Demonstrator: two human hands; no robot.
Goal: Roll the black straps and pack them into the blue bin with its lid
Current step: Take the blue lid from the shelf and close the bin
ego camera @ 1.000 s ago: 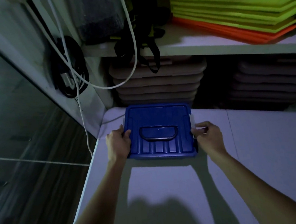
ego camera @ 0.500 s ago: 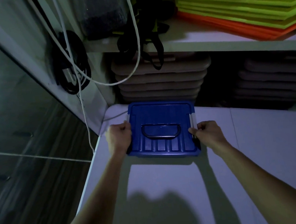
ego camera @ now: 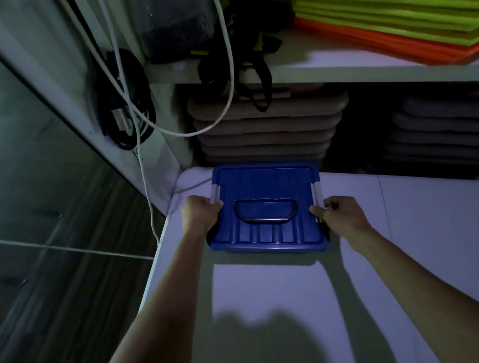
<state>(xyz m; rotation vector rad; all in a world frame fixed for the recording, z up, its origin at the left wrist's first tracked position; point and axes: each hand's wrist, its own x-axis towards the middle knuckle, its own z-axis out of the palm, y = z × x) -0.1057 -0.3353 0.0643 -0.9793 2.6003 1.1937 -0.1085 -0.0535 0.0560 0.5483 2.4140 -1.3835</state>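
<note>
The blue bin (ego camera: 270, 237) stands on the white table (ego camera: 272, 295) at its far left corner, with its blue lid (ego camera: 265, 184) on top and a black carry handle (ego camera: 265, 214) lying flat on the lid. My left hand (ego camera: 201, 214) grips the bin's left side at the grey latch (ego camera: 215, 194). My right hand (ego camera: 339, 215) grips the right side at the other grey latch (ego camera: 316, 200). Black straps (ego camera: 246, 63) hang over the edge of the shelf above the bin. The bin's contents are hidden.
A white shelf (ego camera: 367, 66) carries stacked green and orange mats (ego camera: 391, 11) and a dark bag (ego camera: 176, 20). Grey pads (ego camera: 265, 129) are stacked under it behind the bin. White cables (ego camera: 137, 132) and a black cable coil (ego camera: 125, 104) hang left. Dark floor lies left.
Both hands have tightened on the bin's sides at the latches, the left one moving up onto the lid's edge. The bin has shifted slightly away from me toward the shelf.
</note>
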